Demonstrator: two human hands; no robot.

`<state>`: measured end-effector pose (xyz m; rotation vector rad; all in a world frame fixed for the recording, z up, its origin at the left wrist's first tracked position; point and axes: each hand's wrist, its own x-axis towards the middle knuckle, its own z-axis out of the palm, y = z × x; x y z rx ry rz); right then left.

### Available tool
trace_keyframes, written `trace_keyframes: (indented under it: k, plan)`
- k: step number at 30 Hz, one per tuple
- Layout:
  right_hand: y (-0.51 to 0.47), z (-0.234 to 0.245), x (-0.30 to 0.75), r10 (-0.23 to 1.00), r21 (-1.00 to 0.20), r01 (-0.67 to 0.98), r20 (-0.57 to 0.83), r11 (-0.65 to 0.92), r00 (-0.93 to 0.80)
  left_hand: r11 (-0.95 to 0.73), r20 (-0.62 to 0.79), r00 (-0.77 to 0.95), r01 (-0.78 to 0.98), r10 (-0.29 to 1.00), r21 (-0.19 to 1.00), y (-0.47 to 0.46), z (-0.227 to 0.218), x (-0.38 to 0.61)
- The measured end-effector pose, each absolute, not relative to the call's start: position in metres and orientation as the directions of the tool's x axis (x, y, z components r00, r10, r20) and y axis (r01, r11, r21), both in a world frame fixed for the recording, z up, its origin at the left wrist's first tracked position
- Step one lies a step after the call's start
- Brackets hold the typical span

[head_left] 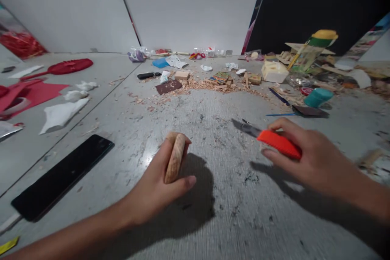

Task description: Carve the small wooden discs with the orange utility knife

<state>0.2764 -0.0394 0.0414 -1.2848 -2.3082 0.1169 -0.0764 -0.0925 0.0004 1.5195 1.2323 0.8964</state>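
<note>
Above the gray surface [231, 227], toward its near edge, the left hand [154, 189] is wrapped around a wooden piece [176, 158]; well apart, the right hand [313, 154] clasps an orange-handled knife [278, 143], blade [249, 129] pointing left. A black phone [63, 176] lies toward the near left corner, wood shavings [195, 84] toward the far edge.

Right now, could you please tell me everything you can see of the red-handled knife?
The red-handled knife has a bright orange-red handle, plastic-looking and apparently ridged, and a bare, grey, metal-looking blade, slightly blurred. It sits in the right hand's grip, which hides part of the handle. The blade points left and forward, seemingly above the grey surface and touching nothing.
</note>
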Motion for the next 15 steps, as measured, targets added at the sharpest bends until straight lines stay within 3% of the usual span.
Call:
trace_keyframes:
  k: [3,5,15]
  plan:
    - [-0.052,0.043,0.25,0.784,-0.47,0.631,0.29,0.617,-0.549,0.062,-0.126,0.238,0.259,0.963,0.964,-0.095,0.008,-0.068]
    - [-0.051,0.042,0.239,0.756,-0.539,0.548,0.313,0.64,-0.574,0.085,-0.142,0.242,0.231,0.96,0.969,-0.097,0.012,-0.064]
    - [-0.049,0.019,0.235,0.791,-0.648,0.473,0.379,0.598,-0.481,-0.009,-0.041,0.233,0.208,0.972,0.978,-0.075,0.003,-0.033]
